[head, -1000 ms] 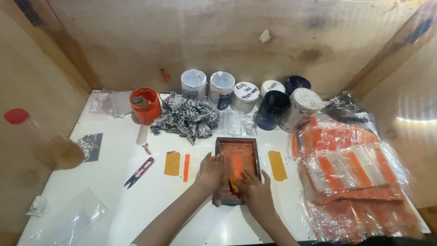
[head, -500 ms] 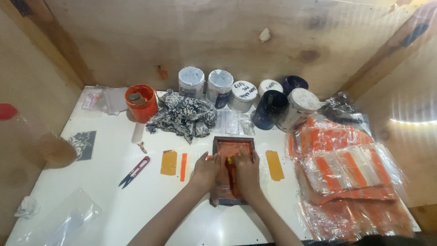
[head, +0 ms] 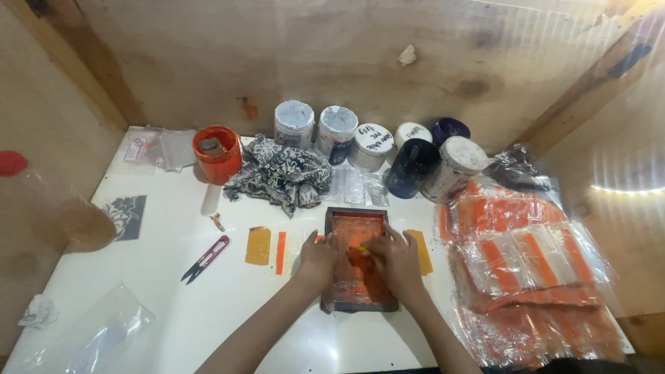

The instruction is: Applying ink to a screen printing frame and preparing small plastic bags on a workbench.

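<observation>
Both hands work over a small dark-framed screen (head: 359,260) smeared with orange ink, which lies flat on the white tabletop (head: 208,312) near the front edge, at the middle. The left hand (head: 318,255) rests on the frame's left rim, fingers curled and pressing down. The right hand (head: 396,260) sits over the mesh with fingertips drawn together around a small yellowish piece (head: 359,248); whether it truly pinches it or only pushes it, I cannot tell.

The main risk, as I judge it, is the frame sliding. Only one hand holds it, and a sideways push from the right hand could shift it and smear the wet ink beneath. Ink on the fingers could also mark the bare tabletop or the orange strip (head: 280,252) and tan patch (head: 258,246) lying just left of the frame. To the right, the heap of clear packets with orange contents (head: 526,277) lies close by the right forearm, and an elbow swing could knock them. The jars (head: 374,147) and the orange cup (head: 217,152) stand farther back, well apart from the hands.
</observation>
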